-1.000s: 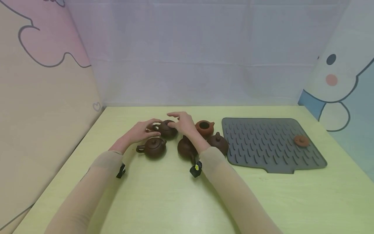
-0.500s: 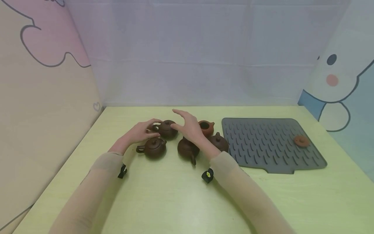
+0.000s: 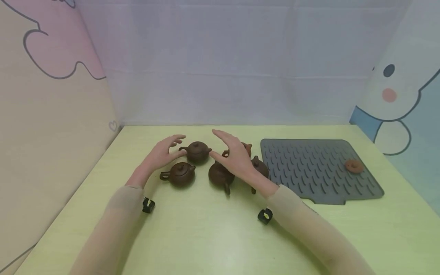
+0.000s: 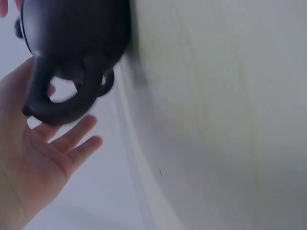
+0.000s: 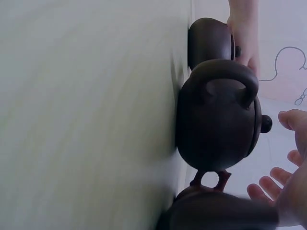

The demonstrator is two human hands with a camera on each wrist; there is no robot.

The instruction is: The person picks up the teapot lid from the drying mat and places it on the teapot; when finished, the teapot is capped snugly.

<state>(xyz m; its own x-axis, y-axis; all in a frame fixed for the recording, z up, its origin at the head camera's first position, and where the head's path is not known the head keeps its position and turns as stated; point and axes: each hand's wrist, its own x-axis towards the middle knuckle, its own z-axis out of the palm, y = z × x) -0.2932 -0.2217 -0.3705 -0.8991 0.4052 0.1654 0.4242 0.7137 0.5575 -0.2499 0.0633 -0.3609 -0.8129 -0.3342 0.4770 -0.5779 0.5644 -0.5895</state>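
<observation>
My left hand [image 3: 163, 152] is beside the back dark brown teapot [image 3: 198, 153], its fingers apart and its thumb overlapping the handle in the head view. That teapot has its lid on, as does another dark teapot [image 3: 182, 175] nearer me. In the left wrist view a teapot's looped handle [image 4: 62, 108] crosses in front of the left hand [image 4: 43, 163]. My right hand [image 3: 237, 156] hovers with spread fingers over several teapots, holding nothing. Under it are a dark teapot [image 3: 220, 176] and another dark teapot [image 3: 260, 168]. It largely hides a reddish teapot [image 3: 247, 148].
A grey ridged mat [image 3: 309, 168] lies on the right of the pale table [image 3: 206, 229], with a reddish-brown lid [image 3: 354, 166] near its right edge. A white cloth [image 3: 233, 65] hangs behind the table.
My right hand has moved right, away from the back teapot's lid, and now covers the reddish teapot. My left fingers have drawn back from around the back teapot and opened out.
</observation>
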